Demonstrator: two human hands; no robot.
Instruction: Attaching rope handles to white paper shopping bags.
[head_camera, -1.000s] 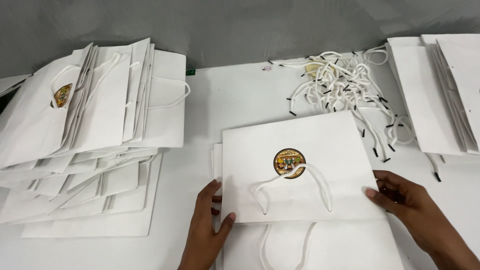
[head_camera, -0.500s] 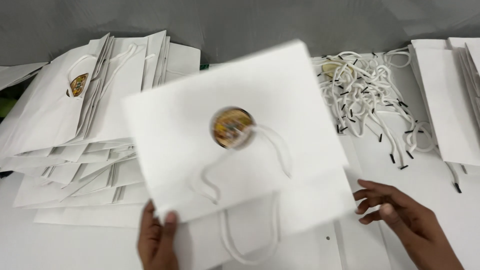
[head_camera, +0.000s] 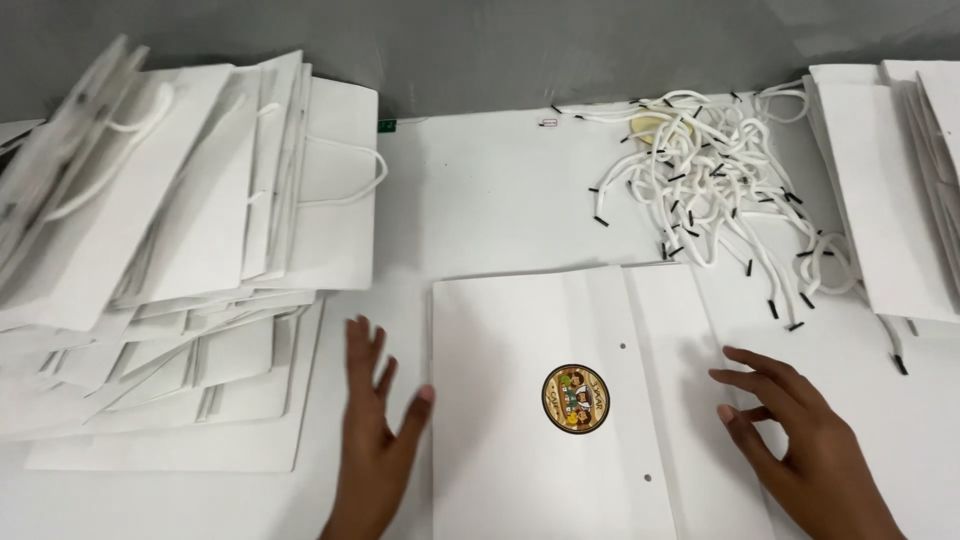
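Flat white paper bag center; left hand at 9 o'clock, right hand at 3 o'clock, both spread open, holding nothing.

We lose the near end of the flat white bag below the picture's bottom edge, and both wrists go with it: the left hand and right hand are cut off there. The stack of bags at far right runs past the right edge, and the big pile on the left past the left one. The round sticker is too small to read; it perhaps shows small figures.
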